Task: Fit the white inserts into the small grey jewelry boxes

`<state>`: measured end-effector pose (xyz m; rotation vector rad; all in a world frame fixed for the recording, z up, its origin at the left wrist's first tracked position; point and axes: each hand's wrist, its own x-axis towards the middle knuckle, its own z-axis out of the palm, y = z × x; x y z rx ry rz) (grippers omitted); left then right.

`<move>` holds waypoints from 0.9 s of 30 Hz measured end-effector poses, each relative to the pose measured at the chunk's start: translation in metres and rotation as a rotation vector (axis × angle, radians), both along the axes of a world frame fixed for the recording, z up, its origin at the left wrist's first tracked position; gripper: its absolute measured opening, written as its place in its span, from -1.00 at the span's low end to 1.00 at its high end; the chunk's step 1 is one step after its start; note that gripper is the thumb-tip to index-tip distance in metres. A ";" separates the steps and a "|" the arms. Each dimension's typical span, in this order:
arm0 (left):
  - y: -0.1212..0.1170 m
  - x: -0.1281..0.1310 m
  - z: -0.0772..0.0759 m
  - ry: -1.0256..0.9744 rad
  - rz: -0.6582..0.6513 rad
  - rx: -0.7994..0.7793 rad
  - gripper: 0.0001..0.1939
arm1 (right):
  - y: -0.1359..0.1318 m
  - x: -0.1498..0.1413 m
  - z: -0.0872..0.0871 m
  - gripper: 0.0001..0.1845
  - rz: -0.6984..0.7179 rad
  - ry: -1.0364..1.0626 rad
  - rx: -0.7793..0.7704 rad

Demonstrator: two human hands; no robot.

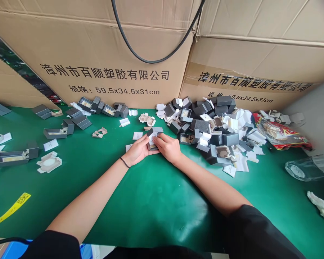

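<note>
Both my hands meet at the middle of the green table [151, 201] around one small grey box [154, 136]. My left hand [138, 150] grips the box from the left with curled fingers; a thin black band is on that wrist. My right hand [167, 146] holds it from the right, fingers pressed on its top and side. The box's lid stands open at the far side, with a pale insert showing inside. A white card [137, 135] lies just left of the box.
A heap of grey boxes and white cards [218, 133] lies to the right. More grey boxes [81, 118] are scattered at left. Big cardboard cartons [102, 54] wall the back. A red packet [283, 135], a clear plastic container [307, 167] and a yellow strip [13, 208] lie about.
</note>
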<state>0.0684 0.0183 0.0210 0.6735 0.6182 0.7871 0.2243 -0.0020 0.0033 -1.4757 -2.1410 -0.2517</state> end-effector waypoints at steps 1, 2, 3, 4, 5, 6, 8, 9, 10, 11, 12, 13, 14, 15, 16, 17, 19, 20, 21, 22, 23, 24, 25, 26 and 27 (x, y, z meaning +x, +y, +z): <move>0.000 0.000 0.000 0.002 0.006 -0.005 -0.82 | 0.000 0.000 0.001 -0.69 -0.003 -0.009 0.000; 0.000 0.000 0.000 0.005 0.015 -0.010 -0.81 | -0.001 0.000 0.002 -0.69 -0.004 -0.012 -0.001; 0.000 0.001 0.000 0.009 0.020 -0.013 -0.80 | -0.001 0.000 0.003 -0.69 -0.003 -0.013 -0.006; 0.000 0.001 0.000 0.011 0.021 -0.013 -0.79 | -0.001 0.000 0.004 -0.68 -0.002 -0.012 -0.013; 0.000 0.001 -0.001 0.009 0.017 -0.008 -0.78 | -0.001 0.000 0.005 -0.68 -0.002 -0.014 -0.024; 0.000 0.001 -0.001 0.007 0.011 -0.002 -0.78 | -0.001 0.000 0.005 -0.67 -0.003 -0.017 -0.033; 0.000 0.001 -0.002 -0.001 -0.001 0.011 -0.78 | -0.001 0.000 0.005 -0.68 -0.010 -0.031 -0.050; 0.000 0.001 -0.002 -0.004 -0.005 0.016 -0.79 | 0.000 0.000 0.005 -0.68 -0.015 -0.042 -0.053; 0.000 0.001 -0.003 -0.006 -0.008 0.019 -0.79 | 0.000 0.000 0.006 -0.68 -0.018 -0.057 -0.054; 0.000 0.000 -0.004 -0.008 -0.013 0.022 -0.79 | 0.000 0.000 0.007 -0.68 -0.015 -0.078 -0.055; 0.001 0.000 -0.005 -0.010 -0.018 0.024 -0.79 | 0.001 0.000 0.008 -0.69 -0.008 -0.105 -0.057; 0.001 0.000 -0.005 -0.010 -0.022 0.027 -0.78 | 0.000 0.000 0.010 -0.69 0.005 -0.138 -0.059; 0.001 0.000 -0.006 -0.006 -0.022 0.029 -0.78 | 0.000 0.000 0.011 -0.70 0.020 -0.171 -0.059; 0.001 0.000 -0.006 0.001 -0.020 0.030 -0.77 | 0.000 0.000 0.013 -0.71 0.035 -0.202 -0.057; 0.001 0.000 -0.006 0.008 -0.017 0.030 -0.77 | -0.001 0.000 0.015 -0.72 0.046 -0.228 -0.055; 0.001 0.000 -0.006 0.014 -0.014 0.031 -0.76 | -0.002 0.000 0.017 -0.73 0.051 -0.246 -0.052; 0.001 0.000 -0.005 0.016 -0.020 0.038 -0.75 | -0.003 -0.001 0.018 -0.74 0.049 -0.263 -0.049; 0.001 0.000 -0.005 0.014 -0.031 0.044 -0.73 | -0.003 -0.001 0.018 -0.74 0.044 -0.265 -0.049; 0.001 0.001 -0.005 0.012 -0.044 0.052 -0.71 | -0.003 -0.001 0.018 -0.74 0.038 -0.266 -0.046; 0.001 0.001 -0.005 0.011 -0.056 0.059 -0.68 | -0.003 -0.002 0.017 -0.74 0.032 -0.264 -0.041; 0.001 0.001 -0.005 0.012 -0.067 0.065 -0.66 | -0.003 -0.002 0.016 -0.74 0.028 -0.262 -0.036; 0.001 0.001 -0.005 0.016 -0.073 0.069 -0.64 | -0.002 -0.002 0.016 -0.74 0.026 -0.260 -0.031; 0.001 0.001 -0.005 0.019 -0.076 0.071 -0.62 | -0.002 -0.002 0.015 -0.74 0.026 -0.260 -0.028; 0.001 0.001 -0.005 0.023 -0.077 0.072 -0.62 | -0.002 -0.002 0.015 -0.74 0.027 -0.260 -0.026; 0.001 0.001 -0.005 0.024 -0.077 0.074 -0.62 | -0.002 -0.002 0.015 -0.74 0.028 -0.262 -0.025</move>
